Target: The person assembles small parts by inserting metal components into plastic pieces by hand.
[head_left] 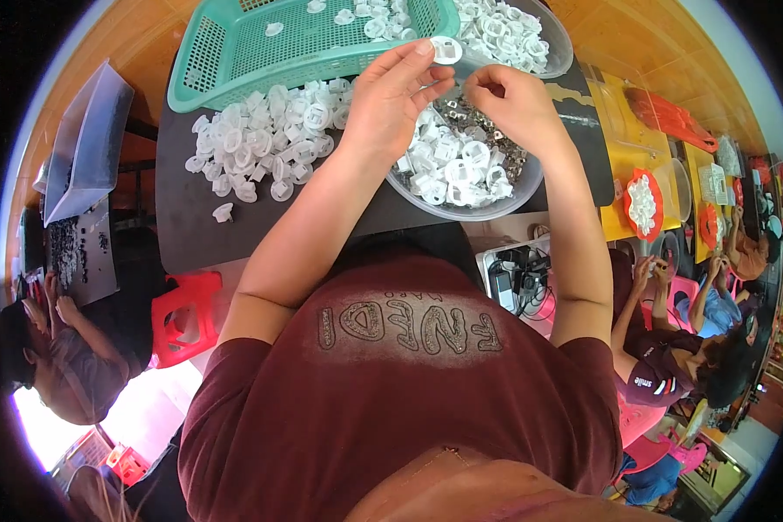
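Observation:
My left hand pinches a small round white plastic part between thumb and fingertips, above the near edge of the green basket. Close beside it, my right hand has its fingers curled together over a clear plastic bowl. Whatever those fingers may hold is hidden. Inside the bowl lie many white plastic parts and, along the far and right side, small brownish metal pieces. A loose pile of similar white parts covers the dark table left of my left forearm.
A green perforated basket with some white parts stands at the far left. Another clear bowl full of white parts is behind my hands. Several people work at both sides. A red stool stands left, and a yellow table right.

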{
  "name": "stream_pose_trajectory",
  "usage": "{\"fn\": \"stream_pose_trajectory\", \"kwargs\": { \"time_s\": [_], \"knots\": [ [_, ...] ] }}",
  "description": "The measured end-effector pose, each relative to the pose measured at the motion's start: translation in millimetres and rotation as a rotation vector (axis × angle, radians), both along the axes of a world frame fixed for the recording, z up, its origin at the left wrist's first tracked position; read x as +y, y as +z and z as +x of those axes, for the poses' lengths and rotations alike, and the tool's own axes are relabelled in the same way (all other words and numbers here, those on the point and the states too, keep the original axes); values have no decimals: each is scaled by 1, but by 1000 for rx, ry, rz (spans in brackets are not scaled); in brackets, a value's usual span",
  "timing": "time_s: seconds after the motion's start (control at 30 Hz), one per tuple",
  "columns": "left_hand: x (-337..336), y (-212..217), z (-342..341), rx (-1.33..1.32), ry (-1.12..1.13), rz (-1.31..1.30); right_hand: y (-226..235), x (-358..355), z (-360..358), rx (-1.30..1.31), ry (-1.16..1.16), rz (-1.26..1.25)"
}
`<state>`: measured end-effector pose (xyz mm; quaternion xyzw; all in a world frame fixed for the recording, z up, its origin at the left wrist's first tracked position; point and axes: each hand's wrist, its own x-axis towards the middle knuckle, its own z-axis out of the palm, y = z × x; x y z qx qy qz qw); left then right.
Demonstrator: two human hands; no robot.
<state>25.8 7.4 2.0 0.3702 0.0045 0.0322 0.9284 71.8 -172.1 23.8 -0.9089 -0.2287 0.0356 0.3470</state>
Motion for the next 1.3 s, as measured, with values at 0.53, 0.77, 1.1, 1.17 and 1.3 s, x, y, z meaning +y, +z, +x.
{"fn": "stream_pose_trajectory", "kwargs": {
  "time_s": [0.53,0.77,1.1,1.17,1.3],
  "knots": [
    [5,13,-8,152,-163,-328,35,43,-70,-66,109,383],
    [4,10,-7,41,-250,-356,23,31,-53,-212,114,302],
    [-1,9,-9,39,-221,-233,10,35,-56,-126,245,227],
    [0,4,-9,24,-247,-146,14,34,-57,-90,242,235],
    [-1,7,-12,-5,-246,-88,7,28,-53,-209,336,183]
  ]
}}
